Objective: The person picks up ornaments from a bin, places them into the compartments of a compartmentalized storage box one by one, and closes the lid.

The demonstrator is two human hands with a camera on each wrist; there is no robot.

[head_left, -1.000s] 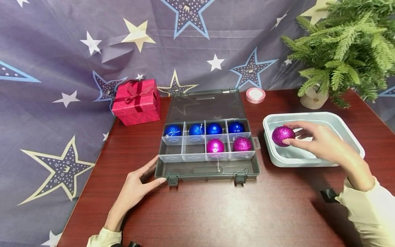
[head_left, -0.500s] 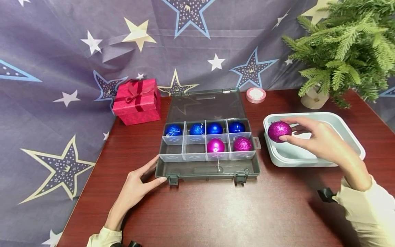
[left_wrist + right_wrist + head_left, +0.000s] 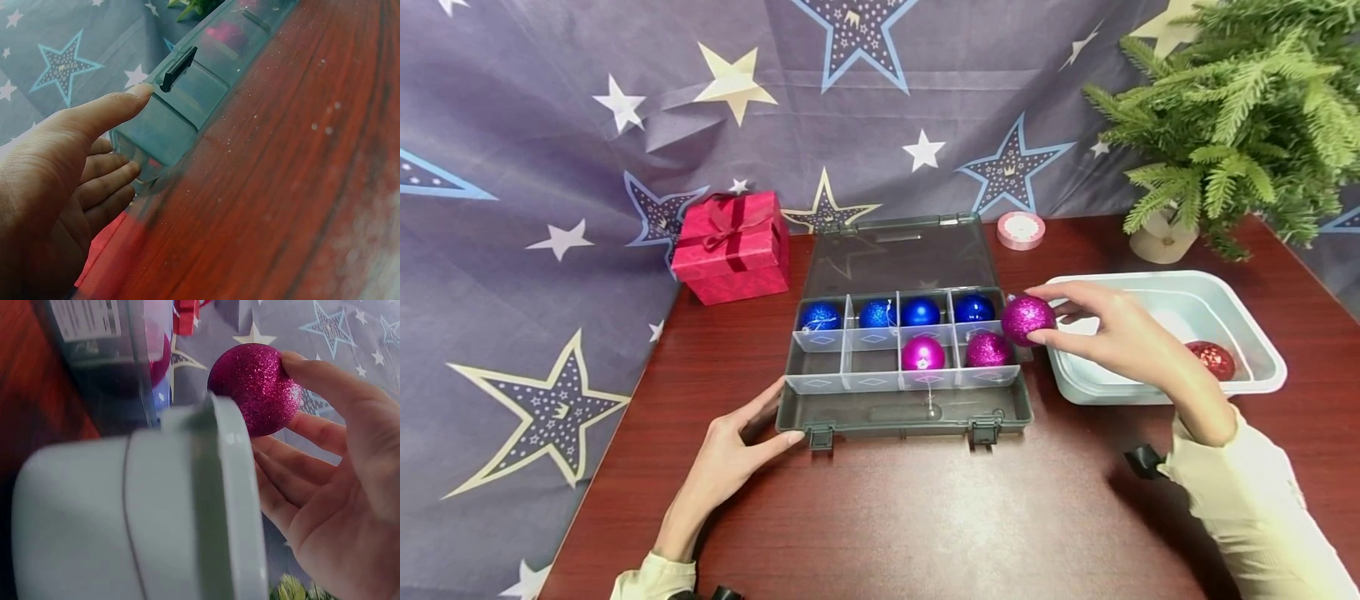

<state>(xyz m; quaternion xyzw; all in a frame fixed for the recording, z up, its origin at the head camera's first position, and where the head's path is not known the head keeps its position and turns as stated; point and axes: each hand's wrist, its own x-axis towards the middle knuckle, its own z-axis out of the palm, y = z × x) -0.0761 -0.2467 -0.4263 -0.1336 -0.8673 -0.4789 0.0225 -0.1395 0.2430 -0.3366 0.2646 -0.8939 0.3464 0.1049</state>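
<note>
In the head view my right hand pinches a glittery magenta Christmas ball between thumb and fingers. The ball is raised above the table, overlapping the right end of a compartment box. That dark clear box lies with its lid thrown back. Its back row holds blue balls; a shiny magenta ball and a glittery magenta ball occupy the front row's right compartments. My left hand grips the box's front left corner, thumb beside a latch in the left wrist view.
Right of the box stands a pale plastic basin, with a red ball inside. A red gift box sits at the back left, a pink ribbon roll behind the open lid, and a small artificial fir at the back right.
My right hand has carried the glittery magenta ball left from over the basin to the compartment box's right end. The red ball has come into sight. My left hand has stayed put.
</note>
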